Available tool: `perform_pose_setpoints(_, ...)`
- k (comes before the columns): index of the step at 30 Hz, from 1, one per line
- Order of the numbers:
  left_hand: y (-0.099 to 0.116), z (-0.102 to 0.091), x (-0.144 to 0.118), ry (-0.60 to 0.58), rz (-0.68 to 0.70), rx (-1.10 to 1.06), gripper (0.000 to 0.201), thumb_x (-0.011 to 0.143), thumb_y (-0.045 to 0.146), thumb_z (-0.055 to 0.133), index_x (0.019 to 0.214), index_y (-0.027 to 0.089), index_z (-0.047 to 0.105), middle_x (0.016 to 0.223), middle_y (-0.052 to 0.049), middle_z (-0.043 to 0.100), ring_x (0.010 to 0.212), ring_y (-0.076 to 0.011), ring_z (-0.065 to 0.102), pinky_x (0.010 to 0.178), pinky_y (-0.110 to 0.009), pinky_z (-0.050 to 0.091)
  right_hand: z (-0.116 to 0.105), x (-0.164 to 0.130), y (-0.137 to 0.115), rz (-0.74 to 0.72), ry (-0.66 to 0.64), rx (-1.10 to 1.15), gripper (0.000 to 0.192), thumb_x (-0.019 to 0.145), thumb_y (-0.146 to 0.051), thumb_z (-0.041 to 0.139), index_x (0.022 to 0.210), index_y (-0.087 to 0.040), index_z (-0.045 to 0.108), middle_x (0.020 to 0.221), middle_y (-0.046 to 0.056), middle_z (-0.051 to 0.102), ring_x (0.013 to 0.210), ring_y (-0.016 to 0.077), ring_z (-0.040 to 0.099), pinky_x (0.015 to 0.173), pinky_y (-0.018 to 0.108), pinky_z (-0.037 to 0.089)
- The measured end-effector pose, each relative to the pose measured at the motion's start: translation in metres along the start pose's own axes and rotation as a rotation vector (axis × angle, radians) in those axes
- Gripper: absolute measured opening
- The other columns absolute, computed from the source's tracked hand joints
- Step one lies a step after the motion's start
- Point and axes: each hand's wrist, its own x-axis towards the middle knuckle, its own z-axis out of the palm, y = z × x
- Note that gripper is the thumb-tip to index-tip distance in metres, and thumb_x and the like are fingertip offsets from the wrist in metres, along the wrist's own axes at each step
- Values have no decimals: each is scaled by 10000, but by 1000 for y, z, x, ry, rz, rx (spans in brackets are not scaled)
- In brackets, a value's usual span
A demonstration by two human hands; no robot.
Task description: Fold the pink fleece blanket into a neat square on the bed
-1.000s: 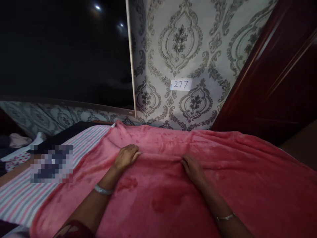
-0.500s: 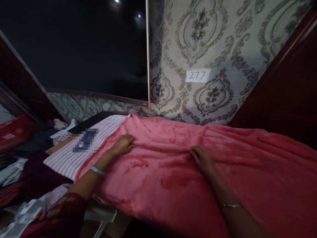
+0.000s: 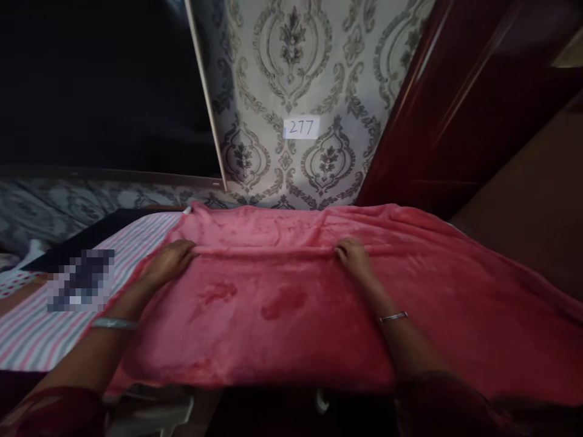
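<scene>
The pink blanket [image 3: 282, 340] lies spread across the middle and right of the surface, overlapping the striped cloth [image 3: 141, 243] at left. The left hand [image 3: 170, 261] and right hand [image 3: 355, 258] are well apart, each with fingers closed on a raised ridge [image 3: 268, 250] in it — a narrow pinch, thumbs mostly hidden. Uneven pulling could skew that ridge; a loose grip could let the plush slip flat. A strong tug might also drag the striped cloth and jostle the blurred object [image 3: 82, 279] on it. As for containers, none is identifiable — whether the pale plastic item [image 3: 170, 406] at near left holds anything, one cannot tell.
</scene>
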Motion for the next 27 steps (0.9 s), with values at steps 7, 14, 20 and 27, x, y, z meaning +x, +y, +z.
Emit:
perform_pose_setpoints(7,1,-4,2,4,6,22,340,921,465,297,855,230,534,903,-64,697,873,-226,625,896,-370,488,-14,-26,6,-8,-56,-68,116,840,-152,541,864,-206,640,889,80,661,879,240,585,808,358,472)
perform_pose_setpoints(14,-1,-19,5,7,14,99,350,897,466,305,887,222,556,954,-99,709,930,-255,636,894,-374,479,3,-19,8,-12,-56,-103,296,824,-125,584,1107,-188,645,1063,108,644,1020,261,567,922,399,471)
perform_pose_setpoints(20,4,-27,6,-21,15,84,388,888,463,324,918,187,595,997,-163,708,979,-314,648,918,-413,465,10,-11,13,5,-40,-131,272,816,-148,623,1081,-195,666,1021,107,628,988,273,552,894,406,464)
perform_pose_setpoints(27,5,-27,4,-12,12,81,363,885,428,328,923,192,601,991,-156,709,966,-303,649,914,-407,464,11,-13,9,-21,-39,-139,269,820,-172,631,1075,-219,699,998,103,623,984,281,543,873,411,447)
